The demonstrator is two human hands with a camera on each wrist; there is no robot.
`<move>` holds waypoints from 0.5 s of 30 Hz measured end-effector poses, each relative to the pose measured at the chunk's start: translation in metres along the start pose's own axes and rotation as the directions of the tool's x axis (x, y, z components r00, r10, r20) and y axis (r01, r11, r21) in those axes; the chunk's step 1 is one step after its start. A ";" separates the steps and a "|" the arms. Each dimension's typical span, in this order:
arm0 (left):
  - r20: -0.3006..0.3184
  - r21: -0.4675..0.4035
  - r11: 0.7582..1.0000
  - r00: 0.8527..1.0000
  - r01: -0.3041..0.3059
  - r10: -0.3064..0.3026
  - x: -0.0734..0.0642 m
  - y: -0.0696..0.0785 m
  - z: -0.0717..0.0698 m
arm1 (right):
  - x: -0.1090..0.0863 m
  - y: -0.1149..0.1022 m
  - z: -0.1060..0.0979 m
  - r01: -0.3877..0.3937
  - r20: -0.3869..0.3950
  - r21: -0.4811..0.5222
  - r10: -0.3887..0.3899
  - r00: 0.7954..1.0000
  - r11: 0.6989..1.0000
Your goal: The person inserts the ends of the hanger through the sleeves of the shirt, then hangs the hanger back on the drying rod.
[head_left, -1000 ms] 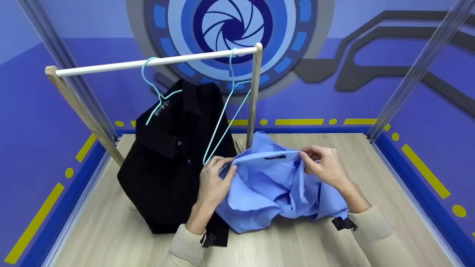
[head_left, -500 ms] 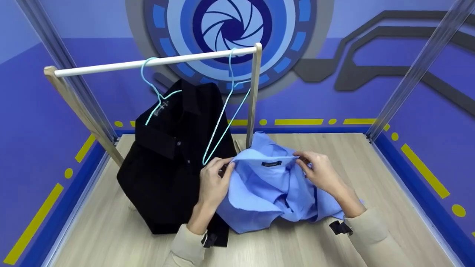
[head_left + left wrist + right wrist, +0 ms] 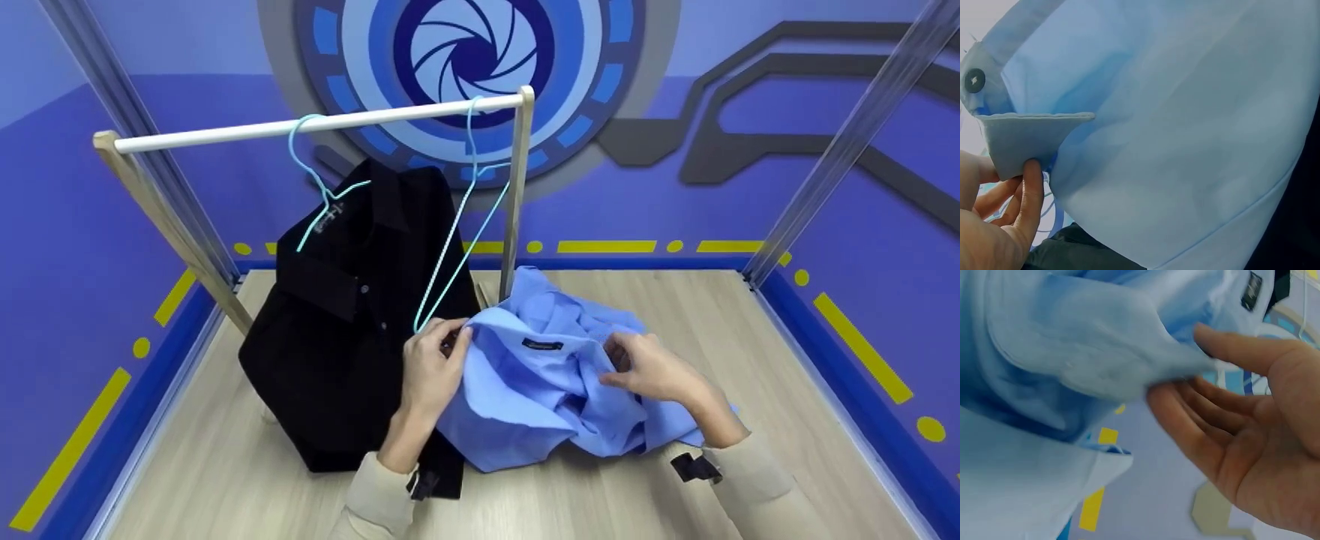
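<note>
Loose shirt (image 3: 502, 390) on table (image 3: 720, 315) between left hand (image 3: 433, 367) and right hand (image 3: 656, 369); hung shirt (image 3: 337, 360) left of left hand; hanger (image 3: 448, 244) just beyond.

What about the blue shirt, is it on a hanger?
No: the head view shows the blue shirt bunched on the table, with the bare hanger hanging from the rail.

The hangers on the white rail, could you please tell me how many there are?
2: one hanger in the black shirt, and a bare hanger near the right wooden post.
</note>
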State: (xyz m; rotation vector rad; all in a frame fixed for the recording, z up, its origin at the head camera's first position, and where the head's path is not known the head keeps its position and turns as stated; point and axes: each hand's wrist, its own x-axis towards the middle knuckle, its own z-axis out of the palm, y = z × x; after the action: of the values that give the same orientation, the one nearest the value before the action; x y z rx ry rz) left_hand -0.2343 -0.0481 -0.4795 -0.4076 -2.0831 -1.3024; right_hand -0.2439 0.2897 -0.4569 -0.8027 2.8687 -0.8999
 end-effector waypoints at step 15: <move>0.065 0.042 0.998 0.997 0.041 -0.044 0.001 -0.004 -0.005 | -0.008 0.008 -0.030 0.009 -0.139 0.113 0.007 0.990 0.994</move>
State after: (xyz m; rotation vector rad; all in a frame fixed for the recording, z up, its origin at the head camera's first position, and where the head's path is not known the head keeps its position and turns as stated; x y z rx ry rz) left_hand -0.2355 -0.0545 -0.4805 -0.3955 -2.1801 -1.2849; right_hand -0.2460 0.3148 -0.4370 -0.7593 2.9006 -1.1508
